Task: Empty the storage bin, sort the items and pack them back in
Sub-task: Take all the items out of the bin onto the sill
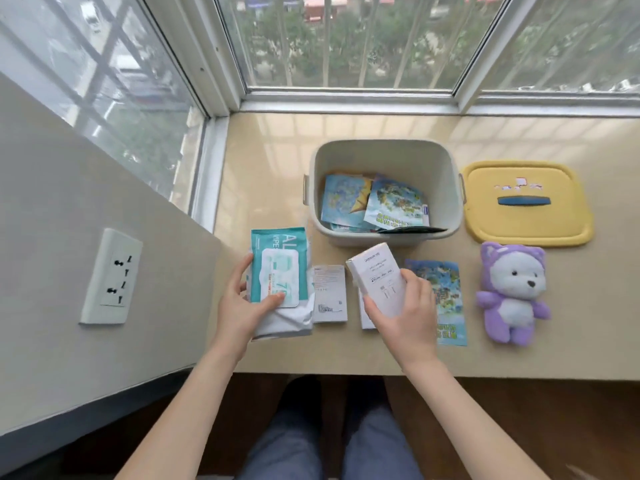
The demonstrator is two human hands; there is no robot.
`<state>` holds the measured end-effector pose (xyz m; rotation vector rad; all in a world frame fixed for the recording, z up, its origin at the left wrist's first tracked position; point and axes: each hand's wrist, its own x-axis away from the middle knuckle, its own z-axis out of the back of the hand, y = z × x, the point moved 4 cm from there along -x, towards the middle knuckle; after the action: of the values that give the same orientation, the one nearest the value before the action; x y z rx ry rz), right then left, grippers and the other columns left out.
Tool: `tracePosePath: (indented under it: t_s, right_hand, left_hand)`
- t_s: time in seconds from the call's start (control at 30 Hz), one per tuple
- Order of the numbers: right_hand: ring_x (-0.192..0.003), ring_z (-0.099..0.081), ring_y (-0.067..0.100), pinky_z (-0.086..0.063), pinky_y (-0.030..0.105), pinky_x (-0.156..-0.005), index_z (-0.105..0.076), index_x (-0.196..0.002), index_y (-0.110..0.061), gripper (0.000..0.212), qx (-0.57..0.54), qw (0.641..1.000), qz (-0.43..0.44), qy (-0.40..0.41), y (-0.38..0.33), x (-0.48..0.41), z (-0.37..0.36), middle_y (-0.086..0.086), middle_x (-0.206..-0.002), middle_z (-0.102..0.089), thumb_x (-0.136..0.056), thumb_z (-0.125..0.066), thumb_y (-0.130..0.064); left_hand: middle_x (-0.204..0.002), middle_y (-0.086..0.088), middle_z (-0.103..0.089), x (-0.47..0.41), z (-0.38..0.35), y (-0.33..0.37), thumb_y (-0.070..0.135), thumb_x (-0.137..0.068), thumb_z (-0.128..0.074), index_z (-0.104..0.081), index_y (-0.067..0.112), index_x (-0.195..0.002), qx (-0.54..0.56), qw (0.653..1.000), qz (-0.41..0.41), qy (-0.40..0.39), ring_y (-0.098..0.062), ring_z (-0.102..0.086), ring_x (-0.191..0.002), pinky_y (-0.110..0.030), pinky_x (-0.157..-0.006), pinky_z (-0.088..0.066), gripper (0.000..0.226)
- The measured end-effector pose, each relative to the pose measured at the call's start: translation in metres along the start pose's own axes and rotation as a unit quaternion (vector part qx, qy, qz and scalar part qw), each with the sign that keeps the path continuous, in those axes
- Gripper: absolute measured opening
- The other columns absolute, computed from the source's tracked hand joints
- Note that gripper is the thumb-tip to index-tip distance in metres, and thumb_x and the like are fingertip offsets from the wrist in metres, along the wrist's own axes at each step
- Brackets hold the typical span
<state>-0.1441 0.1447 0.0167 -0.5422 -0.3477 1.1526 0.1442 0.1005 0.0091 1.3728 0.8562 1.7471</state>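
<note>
White cardboard box (377,282) is held tilted in the right hand (405,320), thumb on one long edge and fingers on the other, just in front of the storage bin (381,145). Judged light and stiff with crushable corners; best taken across the narrow sides. Teal wipes pack (278,265) is gripped at its near end by the left hand (242,306), over a white bag (287,323); judged soft, slick and heavier, so sag is likely. Printed pouches (374,202) are left in the bin, so emptying is judged unfinished. Second white box (329,292), flat pouch (446,282), purple plush (512,292) and yellow lid (526,202) are laid on the sill (270,168).
</note>
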Motion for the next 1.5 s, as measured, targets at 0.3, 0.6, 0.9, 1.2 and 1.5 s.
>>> tracePosePath:
  t_s: [0.3,0.6,0.9,1.2,1.5]
  right_hand:
    - [-0.109,-0.044,0.025,-0.043,0.043,-0.093,-0.043,-0.125,-0.013,0.076,0.015,0.979,-0.202,-0.021,0.046,0.022,-0.08,0.007,-0.118,-0.048,-0.072,-0.071,-0.06]
    - [-0.108,-0.046,0.028,-0.045,0.043,-0.09,-0.043,-0.124,-0.01,0.079,0.04,0.968,-0.247,0.021,0.075,-0.003,-0.125,0.011,-0.118,-0.048,-0.071,-0.071,-0.061]
    - [-0.109,-0.045,0.029,-0.043,0.043,-0.093,-0.041,-0.127,-0.009,0.081,0.065,0.969,-0.24,0.003,0.08,-0.01,-0.133,0.012,-0.12,-0.046,-0.072,-0.071,-0.061]
    - [-0.111,-0.044,0.033,-0.041,0.045,-0.092,-0.04,-0.127,-0.008,0.084,0.068,0.971,-0.228,0.003,0.078,-0.015,-0.137,0.015,-0.121,-0.046,-0.071,-0.074,-0.06]
    - [-0.112,-0.043,0.033,-0.04,0.045,-0.095,-0.033,-0.137,-0.013,0.09,0.076,0.975,-0.208,0.007,0.076,-0.011,-0.138,0.018,-0.124,-0.044,-0.073,-0.071,-0.062]
  left_hand:
    - [-0.127,0.001,-0.062,-0.034,0.004,-0.084,0.002,-0.069,-0.085,-0.048,0.045,-0.135,-0.003,0.999,0.05,-0.012,-0.009,-0.063,-0.109,-0.043,-0.085,-0.059,0.087]
    - [-0.13,0.003,-0.061,-0.088,-0.004,-0.131,0.005,-0.069,-0.086,-0.047,0.048,-0.133,-0.011,0.999,0.044,-0.012,-0.014,-0.058,-0.118,-0.043,-0.087,-0.058,0.086]
    - [-0.133,0.009,-0.058,-0.093,-0.011,-0.148,0.005,-0.07,-0.086,-0.047,0.048,-0.133,-0.024,0.999,0.032,-0.01,-0.009,-0.05,-0.128,-0.04,-0.097,-0.052,0.086]
    - [-0.134,0.008,-0.057,-0.09,-0.012,-0.149,0.009,-0.074,-0.083,-0.042,0.04,-0.142,-0.111,0.994,0.011,0.012,-0.01,-0.053,-0.123,-0.033,-0.1,-0.049,0.085]
    - [-0.129,0.003,-0.044,-0.089,-0.01,-0.145,0.026,-0.08,-0.079,-0.036,0.024,-0.149,-0.28,0.959,-0.036,0.008,-0.015,-0.049,-0.121,-0.029,-0.099,-0.042,0.081]
